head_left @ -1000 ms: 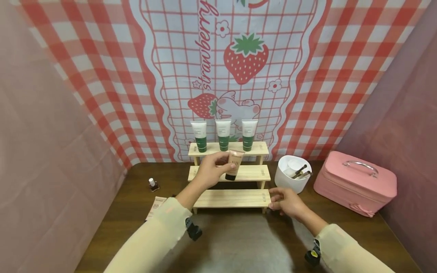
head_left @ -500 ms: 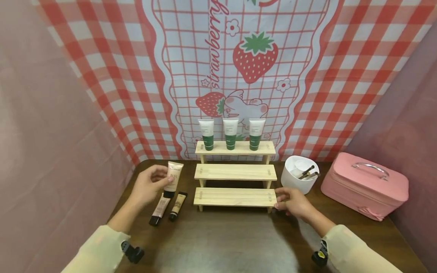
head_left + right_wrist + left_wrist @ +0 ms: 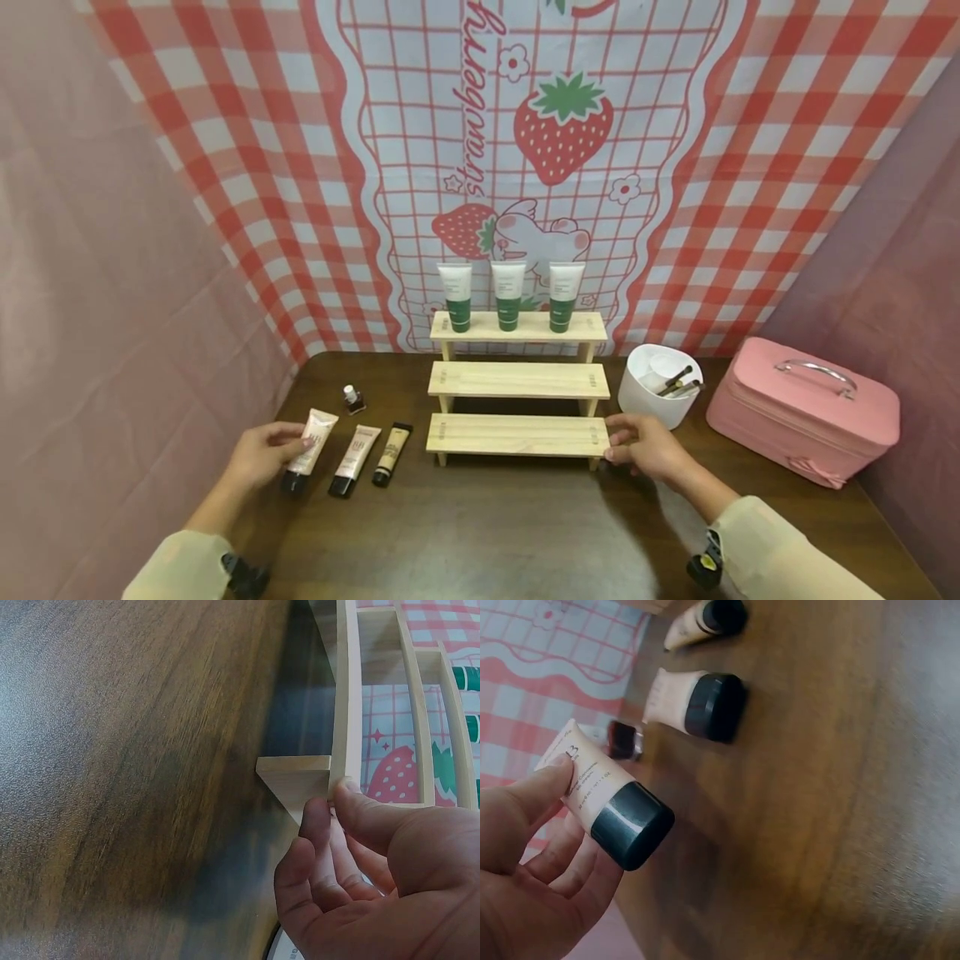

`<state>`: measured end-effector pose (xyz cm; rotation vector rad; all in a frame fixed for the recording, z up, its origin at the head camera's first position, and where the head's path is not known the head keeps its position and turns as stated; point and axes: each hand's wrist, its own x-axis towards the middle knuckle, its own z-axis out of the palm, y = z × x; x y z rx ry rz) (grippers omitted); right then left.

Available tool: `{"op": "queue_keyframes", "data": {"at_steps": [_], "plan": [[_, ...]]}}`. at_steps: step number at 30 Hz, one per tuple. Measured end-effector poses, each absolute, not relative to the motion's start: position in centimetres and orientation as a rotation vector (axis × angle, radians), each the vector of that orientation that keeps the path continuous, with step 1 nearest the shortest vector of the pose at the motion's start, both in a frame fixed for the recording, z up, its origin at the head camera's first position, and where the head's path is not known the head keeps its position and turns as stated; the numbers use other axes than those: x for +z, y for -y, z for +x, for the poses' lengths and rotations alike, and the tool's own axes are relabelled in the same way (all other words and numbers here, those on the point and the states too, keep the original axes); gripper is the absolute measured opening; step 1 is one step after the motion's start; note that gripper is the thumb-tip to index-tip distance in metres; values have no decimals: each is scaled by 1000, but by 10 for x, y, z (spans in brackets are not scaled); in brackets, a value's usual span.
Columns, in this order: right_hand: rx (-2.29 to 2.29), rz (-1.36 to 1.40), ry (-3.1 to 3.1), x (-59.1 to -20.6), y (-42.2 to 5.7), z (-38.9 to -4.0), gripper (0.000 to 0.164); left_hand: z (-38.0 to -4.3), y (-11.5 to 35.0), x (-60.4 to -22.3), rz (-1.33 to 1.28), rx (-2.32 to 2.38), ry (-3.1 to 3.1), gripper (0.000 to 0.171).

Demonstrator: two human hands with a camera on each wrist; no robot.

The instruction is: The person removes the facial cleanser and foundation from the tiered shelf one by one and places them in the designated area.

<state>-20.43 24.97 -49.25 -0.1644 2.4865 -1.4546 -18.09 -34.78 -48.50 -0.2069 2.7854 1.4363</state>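
Observation:
My left hand (image 3: 258, 457) pinches a beige BB cream tube (image 3: 316, 435) with a black cap, thumb on its front, at the left of the table. In the left wrist view the tube (image 3: 600, 776) is tilted, cap toward the table. To its right lie a second BB cream tube (image 3: 356, 454) and a slimmer beige tube (image 3: 393, 450). My right hand (image 3: 647, 448) holds the right end of the lowest step of a three-tier wooden stand (image 3: 517, 435); the right wrist view has the thumb on the board's edge (image 3: 345, 712) and fingertips beneath.
Three white-and-green tubes (image 3: 507, 296) stand on the top step. A small dark bottle (image 3: 354, 400) with a white cap is behind the BB tubes. Right of the stand are a white container (image 3: 652, 400) with brushes and a pink case (image 3: 806, 408). A checked cloth (image 3: 690, 167) hangs behind.
My left hand has carried the BB cream tube from before the stand's middle step leftward and down, past the lying tubes. My right hand has stayed at the stand's end.

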Motion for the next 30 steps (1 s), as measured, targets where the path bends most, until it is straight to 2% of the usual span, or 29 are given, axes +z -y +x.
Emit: {"op": "queue_keyframes", "data": {"at_steps": [17,30], "plan": [[-1470,-133,-2472,-496,-249,-205,55,-188,348,-510,-191,1144,-2919,28],[-1511,-161,-2430,-495,-252,-204,57,-187,345,-512,-240,1020,-2974,29]]}}
